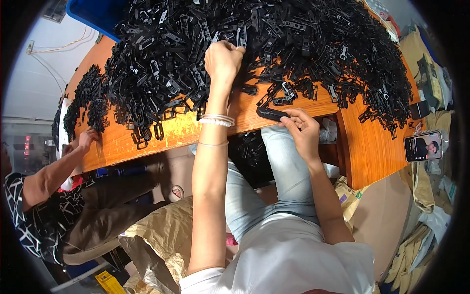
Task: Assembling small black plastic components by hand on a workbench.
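Observation:
A large heap of small black plastic parts [161, 54] covers the far side of the wooden table [313, 105]. My left hand [223, 61] reaches into the near part of this heap with its fingers curled closed. Grey-black clip-like pieces stick up beside its fingertips, and whatever it grips is hidden. Near the table's front edge, my right hand [303, 131] pinches one end of a long black plastic part [272, 114]. Just beyond that part lie a few loose black pieces [285, 95].
A co-worker's hand [88, 139] touches a smaller heap at the left. A blue bin [93, 17] stands at the far left. On the right, a phone [423, 147] is propped by the table's edge. Brown bags [166, 230] lie at lower left; more black parts [252, 152] sit below the table.

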`<act>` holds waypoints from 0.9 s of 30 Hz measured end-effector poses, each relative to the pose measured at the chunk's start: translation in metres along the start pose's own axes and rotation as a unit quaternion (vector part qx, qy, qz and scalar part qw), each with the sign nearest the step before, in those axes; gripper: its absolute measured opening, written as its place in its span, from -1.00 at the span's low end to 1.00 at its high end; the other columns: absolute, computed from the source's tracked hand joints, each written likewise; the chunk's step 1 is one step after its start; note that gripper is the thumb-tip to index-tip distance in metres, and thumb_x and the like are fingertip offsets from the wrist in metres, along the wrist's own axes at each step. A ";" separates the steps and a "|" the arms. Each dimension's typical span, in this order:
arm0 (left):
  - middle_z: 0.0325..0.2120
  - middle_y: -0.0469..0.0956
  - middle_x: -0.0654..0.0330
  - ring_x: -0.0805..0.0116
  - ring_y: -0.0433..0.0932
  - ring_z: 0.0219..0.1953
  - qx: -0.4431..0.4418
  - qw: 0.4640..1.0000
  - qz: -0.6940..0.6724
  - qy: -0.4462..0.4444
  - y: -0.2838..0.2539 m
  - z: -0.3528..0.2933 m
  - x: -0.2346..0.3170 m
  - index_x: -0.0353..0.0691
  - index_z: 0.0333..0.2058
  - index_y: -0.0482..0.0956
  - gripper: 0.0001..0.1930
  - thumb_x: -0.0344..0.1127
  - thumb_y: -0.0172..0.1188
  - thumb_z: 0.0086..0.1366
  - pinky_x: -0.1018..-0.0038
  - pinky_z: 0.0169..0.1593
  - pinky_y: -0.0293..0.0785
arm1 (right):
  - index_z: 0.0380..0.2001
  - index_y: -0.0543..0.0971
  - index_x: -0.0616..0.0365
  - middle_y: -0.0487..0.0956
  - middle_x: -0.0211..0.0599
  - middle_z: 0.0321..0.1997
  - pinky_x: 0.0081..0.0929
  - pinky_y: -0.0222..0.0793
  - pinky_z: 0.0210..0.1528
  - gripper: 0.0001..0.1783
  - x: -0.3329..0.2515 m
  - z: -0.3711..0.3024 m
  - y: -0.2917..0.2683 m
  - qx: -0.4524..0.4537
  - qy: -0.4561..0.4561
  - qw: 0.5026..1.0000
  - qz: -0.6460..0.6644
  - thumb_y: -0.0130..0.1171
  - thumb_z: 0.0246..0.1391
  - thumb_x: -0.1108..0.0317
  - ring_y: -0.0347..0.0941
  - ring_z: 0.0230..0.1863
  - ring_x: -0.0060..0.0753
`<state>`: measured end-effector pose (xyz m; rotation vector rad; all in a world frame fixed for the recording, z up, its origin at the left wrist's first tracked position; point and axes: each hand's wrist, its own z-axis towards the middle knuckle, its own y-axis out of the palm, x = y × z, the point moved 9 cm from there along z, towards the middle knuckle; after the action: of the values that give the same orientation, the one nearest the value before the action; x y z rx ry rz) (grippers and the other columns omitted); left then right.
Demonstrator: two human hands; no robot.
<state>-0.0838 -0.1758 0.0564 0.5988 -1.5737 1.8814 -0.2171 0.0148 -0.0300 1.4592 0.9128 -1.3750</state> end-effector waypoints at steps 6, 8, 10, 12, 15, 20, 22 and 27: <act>-0.60 0.47 0.20 0.52 0.39 -0.63 -0.086 0.911 -0.404 -0.025 0.003 -0.017 -0.028 -0.42 -0.53 0.46 -0.92 -0.51 0.06 0.06 0.67 -0.48 0.34 | -0.26 0.41 0.43 0.47 -0.32 -0.40 -0.78 0.28 -0.42 -0.79 0.001 -0.003 -0.003 0.036 -0.034 0.999 0.009 0.04 -0.02 0.57 0.44 -0.40 -0.63; -0.61 0.46 0.14 0.48 0.43 -0.60 -0.169 0.805 -0.565 -0.066 0.012 -0.026 -0.038 -0.43 -0.53 0.43 -0.92 -0.57 -0.02 0.09 0.63 -0.44 0.40 | -0.26 0.40 0.44 0.47 -0.31 -0.39 -0.78 0.26 -0.44 -0.78 -0.002 -0.004 -0.002 0.035 -0.035 0.999 -0.011 0.04 -0.02 0.57 0.44 -0.40 -0.63; -0.61 0.46 0.15 0.48 0.43 -0.60 -0.145 0.804 -0.572 -0.078 0.012 -0.030 -0.046 -0.41 -0.53 0.43 -0.93 -0.56 -0.01 0.10 0.60 -0.42 0.43 | -0.28 0.43 0.42 0.47 -0.29 -0.37 -0.79 0.20 -0.49 -0.79 -0.006 -0.004 0.000 0.045 -0.042 0.998 -0.033 0.06 -0.04 0.57 0.44 -0.40 -0.63; -0.64 0.43 0.22 0.51 0.40 -0.63 -0.081 0.823 -0.554 -0.097 0.011 -0.034 -0.048 -0.39 -0.53 0.42 -0.94 -0.54 0.02 0.09 0.54 -0.38 0.47 | -0.31 0.45 0.41 0.47 -0.29 -0.36 -0.78 0.21 -0.50 -0.81 -0.013 -0.006 0.006 0.037 -0.083 0.991 -0.101 0.07 -0.06 0.59 0.44 -0.40 -0.64; -0.66 0.40 0.27 0.57 0.32 -0.67 -0.038 0.856 -0.511 -0.062 0.011 -0.030 -0.045 -0.37 -0.55 0.41 -0.94 -0.53 0.06 0.09 0.59 -0.40 0.45 | -0.36 0.49 0.31 0.47 -0.26 -0.33 -0.66 0.27 -0.53 -0.82 -0.042 -0.019 0.042 -0.014 -0.237 0.952 -0.194 0.13 -0.14 0.58 0.36 -0.50 -0.56; -0.53 0.45 0.16 0.45 0.47 -0.56 -0.110 0.770 -0.624 -0.073 0.006 -0.040 -0.035 -0.43 -0.29 0.32 -0.82 -0.58 0.00 0.07 0.47 -0.37 0.58 | -0.35 0.48 0.29 0.47 -0.31 -0.36 -0.66 0.27 -0.51 -0.80 -0.035 -0.007 0.070 -0.059 -0.211 0.947 -0.234 0.15 -0.15 0.57 0.33 -0.52 -0.54; -0.51 0.46 0.13 0.46 0.45 -0.57 -0.165 0.785 -0.594 -0.070 -0.003 -0.061 -0.025 -0.48 -0.22 0.35 -0.77 -0.50 -0.08 0.14 0.54 -0.44 0.53 | -0.34 0.47 0.29 0.46 -0.31 -0.35 -0.68 0.26 -0.51 -0.79 -0.037 -0.005 0.066 -0.081 -0.209 0.955 -0.195 0.14 -0.15 0.59 0.34 -0.52 -0.57; -0.61 0.41 0.28 0.62 0.29 -0.69 -0.276 0.842 -0.451 -0.109 -0.007 -0.120 -0.044 -0.41 -0.20 0.47 -0.73 -0.38 -0.09 0.21 0.72 -0.61 0.21 | -0.35 0.46 0.41 0.45 -0.26 -0.34 -0.78 0.27 -0.51 -0.81 -0.041 -0.012 0.040 -0.080 -0.092 0.992 -0.029 0.05 -0.14 0.68 0.44 -0.45 -0.57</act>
<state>-0.0423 -0.0650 0.0082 1.0589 -1.4704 0.6368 -0.1802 0.0159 0.0153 1.1727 0.9295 -1.4191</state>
